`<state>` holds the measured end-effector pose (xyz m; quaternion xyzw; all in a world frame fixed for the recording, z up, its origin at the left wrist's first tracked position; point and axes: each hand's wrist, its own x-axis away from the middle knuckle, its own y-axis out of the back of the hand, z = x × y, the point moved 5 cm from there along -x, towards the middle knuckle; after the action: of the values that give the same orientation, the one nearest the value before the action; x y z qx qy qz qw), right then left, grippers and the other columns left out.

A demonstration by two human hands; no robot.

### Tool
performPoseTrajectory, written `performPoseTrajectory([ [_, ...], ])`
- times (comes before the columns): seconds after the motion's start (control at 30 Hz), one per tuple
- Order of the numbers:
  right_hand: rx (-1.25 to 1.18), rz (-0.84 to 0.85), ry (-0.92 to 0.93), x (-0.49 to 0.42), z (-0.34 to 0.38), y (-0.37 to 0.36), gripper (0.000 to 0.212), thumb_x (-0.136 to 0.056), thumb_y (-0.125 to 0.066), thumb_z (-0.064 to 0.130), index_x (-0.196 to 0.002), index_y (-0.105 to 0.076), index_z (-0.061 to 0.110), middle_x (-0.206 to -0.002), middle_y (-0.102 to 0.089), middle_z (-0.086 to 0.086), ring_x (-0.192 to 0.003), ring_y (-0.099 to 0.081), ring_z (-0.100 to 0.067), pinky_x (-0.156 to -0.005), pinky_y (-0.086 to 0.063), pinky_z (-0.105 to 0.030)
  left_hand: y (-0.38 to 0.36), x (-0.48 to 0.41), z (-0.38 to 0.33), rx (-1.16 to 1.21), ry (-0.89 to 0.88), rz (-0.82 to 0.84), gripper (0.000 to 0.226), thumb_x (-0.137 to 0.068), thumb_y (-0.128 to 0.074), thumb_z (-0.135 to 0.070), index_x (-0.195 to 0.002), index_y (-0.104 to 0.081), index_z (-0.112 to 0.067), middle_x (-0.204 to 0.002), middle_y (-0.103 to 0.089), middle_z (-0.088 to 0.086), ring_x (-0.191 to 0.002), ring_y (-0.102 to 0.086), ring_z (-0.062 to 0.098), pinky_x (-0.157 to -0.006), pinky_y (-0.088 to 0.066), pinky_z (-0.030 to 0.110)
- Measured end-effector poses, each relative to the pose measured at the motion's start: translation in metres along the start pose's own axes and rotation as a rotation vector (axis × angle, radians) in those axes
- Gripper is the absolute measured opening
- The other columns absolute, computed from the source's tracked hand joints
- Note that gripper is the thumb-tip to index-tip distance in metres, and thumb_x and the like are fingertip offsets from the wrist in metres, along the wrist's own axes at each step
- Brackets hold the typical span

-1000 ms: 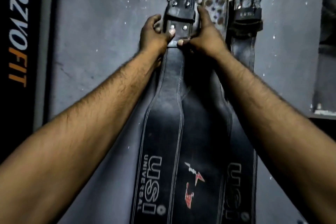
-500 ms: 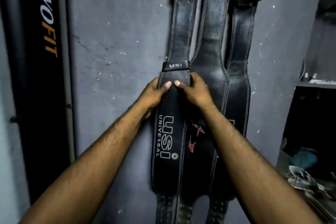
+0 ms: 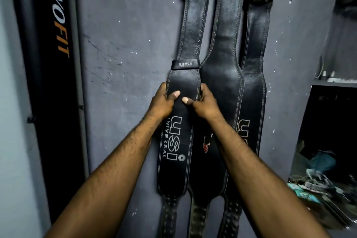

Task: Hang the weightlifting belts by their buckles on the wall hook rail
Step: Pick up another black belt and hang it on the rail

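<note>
Three black leather weightlifting belts hang side by side down the grey wall. The left belt (image 3: 183, 83) carries white "USI UNIVERSAL" lettering. My left hand (image 3: 163, 102) grips its left edge and my right hand (image 3: 204, 103) grips its right edge, with both thumbs pressed on its front at the wide part. The middle belt (image 3: 226, 63) hangs partly behind it, and the right belt (image 3: 255, 44) overlaps the middle one. The buckles and the hook rail are out of view above the top edge.
A tall black panel (image 3: 52, 63) with orange and white lettering stands at the left against the wall. At the right a dark shelf unit (image 3: 332, 102) juts out, with cluttered small items (image 3: 316, 183) low down beside it.
My hands slid down the left belt from just under its buckle to its wide middle part. The view dropped, so the hook rail and buckles left the frame.
</note>
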<state>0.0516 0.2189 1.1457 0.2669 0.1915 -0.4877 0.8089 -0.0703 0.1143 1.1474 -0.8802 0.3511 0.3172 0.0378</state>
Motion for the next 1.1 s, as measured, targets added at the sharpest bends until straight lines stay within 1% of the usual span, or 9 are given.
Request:
performPoseTrajectory([
  [0.17,0.021,0.010,0.032,0.022,0.000,-0.002,0.058,-0.078,-0.081,0.023,-0.126,-0.050,0.028,-0.110,-0.071,0.009,-0.105,-0.068,-0.016,-0.102,-0.051,-0.039,-0.003,0.000,0.001,0.025,-0.008,0.001,0.021,-0.095,-0.059,-0.026,-0.115,-0.052,-0.026,-0.109,-0.070,-0.001,-0.100,-0.068,0.019,-0.093,-0.056,0.042],
  [0.33,0.047,-0.019,0.033,0.023,-0.010,0.002,0.052,-0.077,-0.077,0.030,-0.120,-0.049,0.037,-0.106,-0.073,0.011,-0.105,-0.068,-0.018,-0.103,-0.050,-0.044,-0.017,0.013,0.019,0.180,0.118,0.232,0.046,-0.096,-0.058,-0.007,-0.137,-0.040,-0.016,-0.127,-0.064,0.010,-0.112,-0.065,0.023,-0.096,-0.055,0.041],
  [0.53,0.094,0.053,0.070,0.040,-0.022,0.002,0.079,-0.080,-0.079,0.018,-0.143,-0.034,0.032,-0.118,-0.062,0.018,-0.108,-0.062,-0.008,-0.100,-0.046,-0.024,-0.016,0.024,0.049,0.137,0.080,0.091,0.039,-0.080,-0.068,-0.036,-0.116,-0.057,-0.028,-0.114,-0.073,0.002,-0.105,-0.071,0.022,-0.095,-0.056,0.049],
  [0.67,0.056,0.035,-0.018,0.048,-0.048,-0.007,0.050,-0.080,-0.078,0.029,-0.120,-0.049,0.034,-0.109,-0.072,0.012,-0.102,-0.070,-0.012,-0.098,-0.054,-0.041,-0.016,0.033,0.055,0.217,0.135,0.181,0.035,-0.093,-0.064,-0.018,-0.127,-0.055,-0.017,-0.120,-0.071,0.010,-0.110,-0.069,0.028,-0.096,-0.056,0.045],
  [0.73,0.134,-0.009,-0.028,0.048,-0.047,-0.006,0.037,-0.082,-0.076,0.034,-0.113,-0.057,0.027,-0.106,-0.074,0.006,-0.101,-0.069,-0.017,-0.094,-0.054,-0.035,-0.020,0.039,0.067,0.198,0.172,0.219,0.036,-0.094,-0.063,-0.012,-0.129,-0.056,-0.015,-0.120,-0.070,0.010,-0.111,-0.068,0.030,-0.097,-0.056,0.046],
  [0.83,0.169,0.040,-0.065,0.050,-0.050,-0.007,0.040,-0.084,-0.075,0.035,-0.117,-0.058,0.021,-0.110,-0.072,0.005,-0.100,-0.066,-0.013,-0.086,-0.049,-0.024,-0.018,0.045,0.077,0.159,0.161,0.142,0.029,-0.087,-0.069,-0.022,-0.115,-0.062,-0.028,-0.112,-0.074,0.005,-0.104,-0.071,0.027,-0.095,-0.056,0.051],
  [0.9,0.121,0.134,-0.071,0.055,-0.056,-0.011,0.048,-0.083,-0.078,0.026,-0.124,-0.055,0.018,-0.116,-0.069,0.005,-0.105,-0.065,-0.013,-0.097,-0.051,-0.031,-0.018,0.046,0.078,0.163,0.139,0.140,0.035,-0.083,-0.070,-0.029,-0.117,-0.062,-0.026,-0.113,-0.074,0.004,-0.104,-0.071,0.025,-0.094,-0.057,0.049],
  [0.97,0.084,0.156,-0.063,0.059,-0.063,-0.011,0.054,-0.082,-0.078,0.015,-0.129,-0.053,0.017,-0.122,-0.068,0.000,-0.110,-0.066,-0.017,-0.104,-0.050,-0.041,-0.021,0.050,0.078,0.177,0.135,0.192,0.036,-0.089,-0.069,-0.020,-0.123,-0.059,-0.019,-0.116,-0.073,0.006,-0.107,-0.070,0.025,-0.093,-0.057,0.045],
  [1.1,0.080,0.077,-0.036,0.059,-0.065,-0.005,0.050,-0.081,-0.080,0.018,-0.126,-0.057,0.019,-0.118,-0.071,0.002,-0.106,-0.068,-0.014,-0.100,-0.052,-0.033,-0.035,0.062,0.097,0.229,0.212,0.294,0.039,-0.093,-0.064,-0.005,-0.128,-0.052,-0.014,-0.114,-0.070,0.002,-0.101,-0.070,0.016,-0.084,-0.059,0.027],
])
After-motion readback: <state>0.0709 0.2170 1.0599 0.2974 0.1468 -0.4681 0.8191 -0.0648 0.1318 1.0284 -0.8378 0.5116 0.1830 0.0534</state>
